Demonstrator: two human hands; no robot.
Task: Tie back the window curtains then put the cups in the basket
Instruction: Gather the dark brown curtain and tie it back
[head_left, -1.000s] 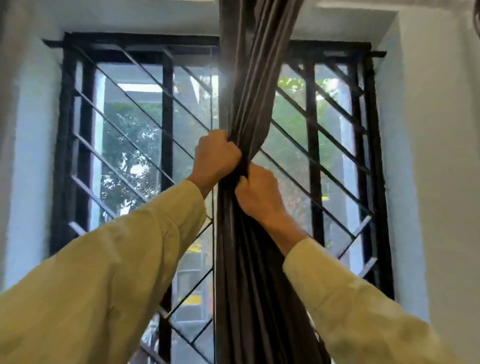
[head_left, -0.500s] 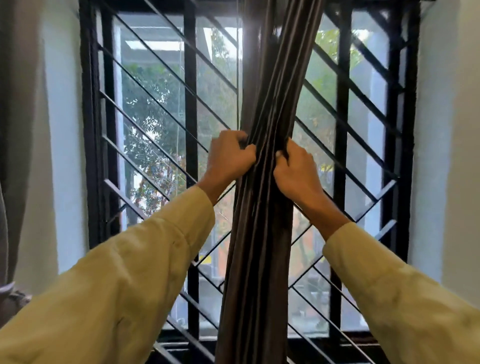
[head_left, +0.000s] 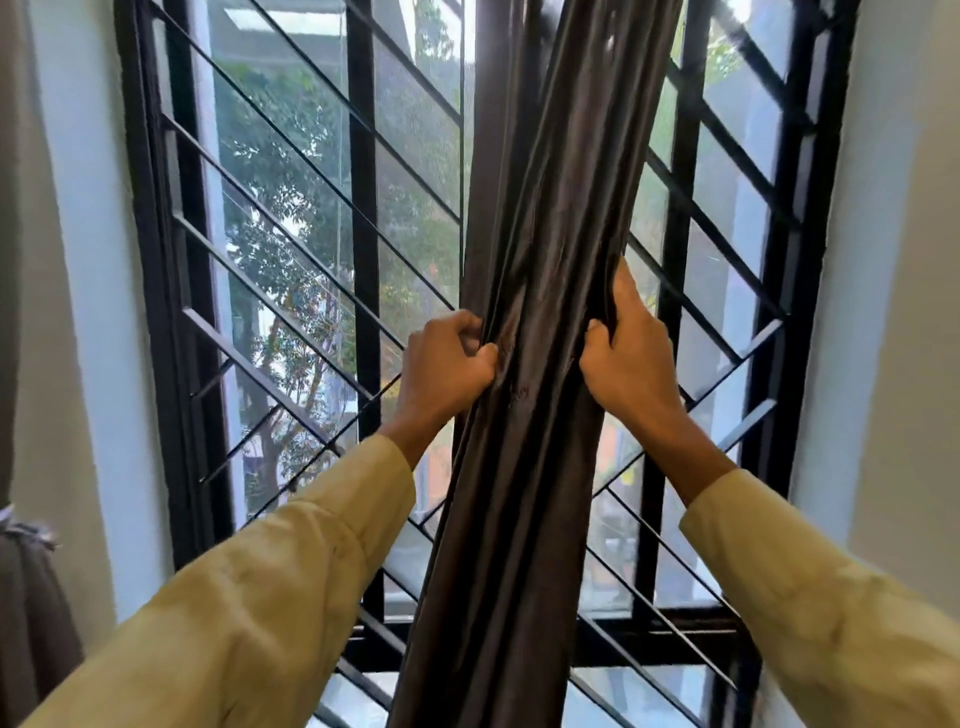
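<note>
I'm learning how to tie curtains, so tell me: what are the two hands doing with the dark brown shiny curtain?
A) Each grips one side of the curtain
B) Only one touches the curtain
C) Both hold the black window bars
A: the left hand and the right hand each curl round one edge of the gathered dark brown shiny curtain, in front of the black metal window bars.

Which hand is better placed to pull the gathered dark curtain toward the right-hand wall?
Right, probably. The right hand grips the curtain on its right edge, on the side of the right wall; the left hand grips the opposite edge and would have to push across the bundle.
</note>
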